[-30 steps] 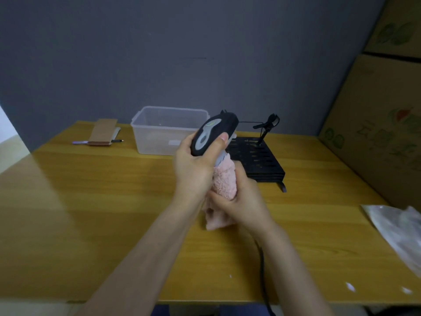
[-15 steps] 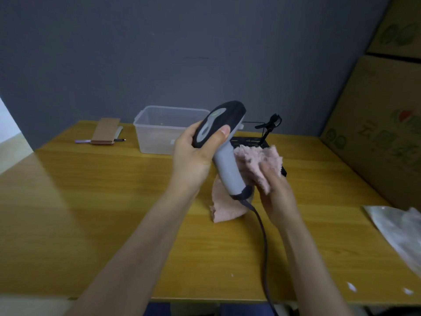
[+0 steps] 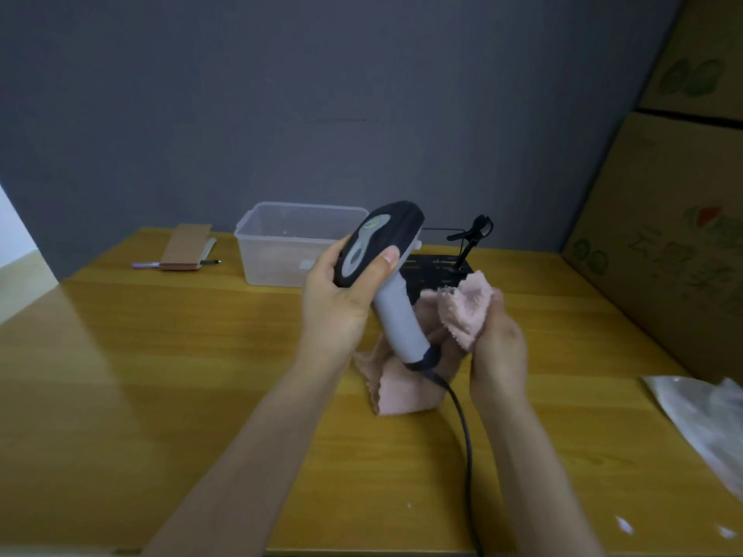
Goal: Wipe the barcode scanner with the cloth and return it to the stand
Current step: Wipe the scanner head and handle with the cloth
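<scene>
My left hand grips the dark head of the barcode scanner, held up over the table with its grey handle pointing down and to the right. A black cable runs from the handle's end toward me. My right hand holds a pink cloth bunched just right of the handle; part of the cloth hangs down behind the handle to the table. The black stand rises from a black slotted base behind the scanner, partly hidden.
A clear plastic tub sits at the back of the wooden table. A brown card and a pen lie at the back left. Cardboard boxes stand on the right, with a crumpled plastic bag beside them.
My right hand with the cloth has come off the scanner's handle and moved to the right of it. The scanner's grey handle and cable are now uncovered.
</scene>
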